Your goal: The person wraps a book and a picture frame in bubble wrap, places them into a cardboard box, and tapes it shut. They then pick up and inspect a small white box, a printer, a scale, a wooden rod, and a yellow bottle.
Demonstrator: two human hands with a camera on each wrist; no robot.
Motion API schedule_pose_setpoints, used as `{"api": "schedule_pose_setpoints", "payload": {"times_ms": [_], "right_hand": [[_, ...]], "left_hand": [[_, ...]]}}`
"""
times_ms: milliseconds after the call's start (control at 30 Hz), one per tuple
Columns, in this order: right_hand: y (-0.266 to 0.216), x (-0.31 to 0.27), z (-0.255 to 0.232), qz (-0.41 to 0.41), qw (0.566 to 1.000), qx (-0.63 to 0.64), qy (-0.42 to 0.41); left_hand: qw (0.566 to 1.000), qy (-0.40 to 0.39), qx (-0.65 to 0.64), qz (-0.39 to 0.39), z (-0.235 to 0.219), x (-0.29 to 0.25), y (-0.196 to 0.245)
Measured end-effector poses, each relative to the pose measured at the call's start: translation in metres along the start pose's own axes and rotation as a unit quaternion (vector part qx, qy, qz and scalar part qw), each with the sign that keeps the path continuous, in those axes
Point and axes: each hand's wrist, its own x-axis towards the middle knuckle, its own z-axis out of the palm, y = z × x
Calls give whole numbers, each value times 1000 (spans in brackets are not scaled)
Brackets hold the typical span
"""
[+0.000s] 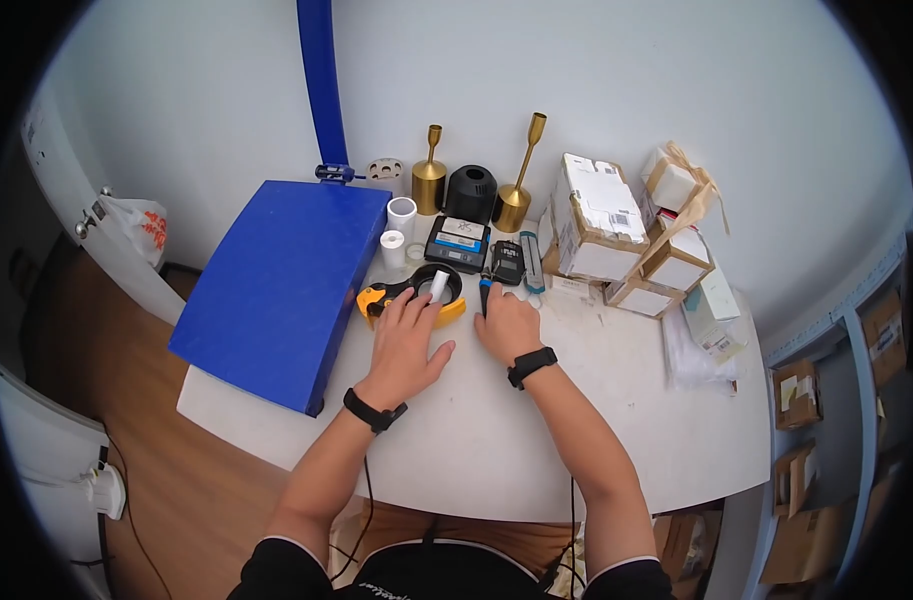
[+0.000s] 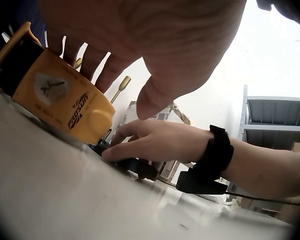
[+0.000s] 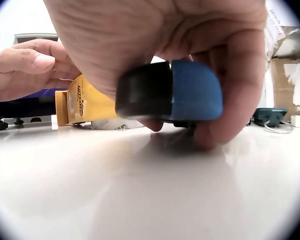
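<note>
My left hand (image 1: pixel 401 350) lies with extended fingers over a yellow tape dispenser (image 1: pixel 450 313), its fingertips at the dispenser's upper side. A small white roll (image 1: pixel 438 287) shows within the dispenser's dark ring. In the left wrist view the dispenser (image 2: pixel 65 92) stands on the table with its lettered face visible. Close to its right, my right hand (image 1: pixel 509 325) grips a black-and-blue handle (image 1: pixel 484 295) low over the table. The right wrist view shows that handle (image 3: pixel 195 90) end-on between thumb and fingers; the tool's far part is hidden, so I cannot tell its kind.
A large blue board (image 1: pixel 276 280) covers the table's left side. Behind the hands stand white rolls (image 1: pixel 392 250), a black scale (image 1: pixel 457 246), a small black device (image 1: pixel 507 262) and gold candlesticks (image 1: pixel 428 185). Cardboard boxes (image 1: pixel 601 225) are stacked at the right.
</note>
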Motion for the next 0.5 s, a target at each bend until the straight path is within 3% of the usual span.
{"api": "schedule_pose_setpoints", "payload": {"times_ms": [67,267,333,500], "right_hand": [[-6,-5,-13,5,1000,-1,-16],[-5,-31,-29,-81,993,-10,-84],[-1,-31,-22,-108,992,21,-57],[-6,-14,-9,-79,996,48,-18]], "left_hand": [[1000,-3,-3,2,1,0,-2],[1000,-11,-6,1,-4,0,0],[1000,-11,-3,3,-2,0,1],[1000,-19,4,3,-3,0,0]]}}
